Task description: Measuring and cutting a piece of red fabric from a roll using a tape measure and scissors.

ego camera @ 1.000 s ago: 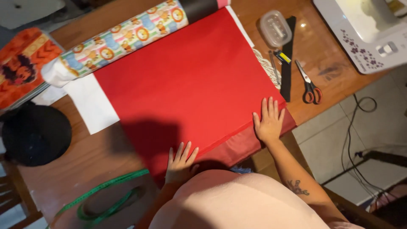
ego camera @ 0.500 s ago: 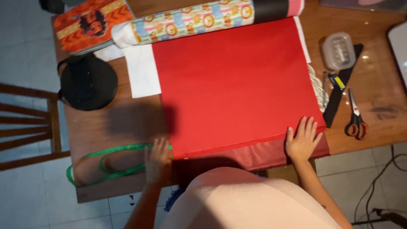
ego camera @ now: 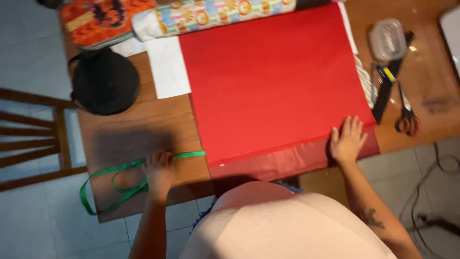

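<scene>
A large red sheet of fabric (ego camera: 273,81) lies spread on the wooden table (ego camera: 139,129), its near edge folded over the table's front. My right hand (ego camera: 348,139) rests flat on the sheet's near right corner, fingers apart. My left hand (ego camera: 158,170) is closed on a green measuring tape (ego camera: 115,184) that loops over the table's near left corner and runs toward the red sheet's edge.
A black round hat-like object (ego camera: 105,81), white paper (ego camera: 165,67), a patterned fabric roll (ego camera: 215,12) and an orange patterned bag (ego camera: 103,21) lie at the back left. Scissors (ego camera: 406,115), a clear plastic box (ego camera: 387,41) and a dark ruler sit right. A wooden chair (ego camera: 33,139) stands left.
My left hand left the red sheet, moved left and took hold of the green measuring tape. The view swung left. My right hand stayed on the sheet's corner.
</scene>
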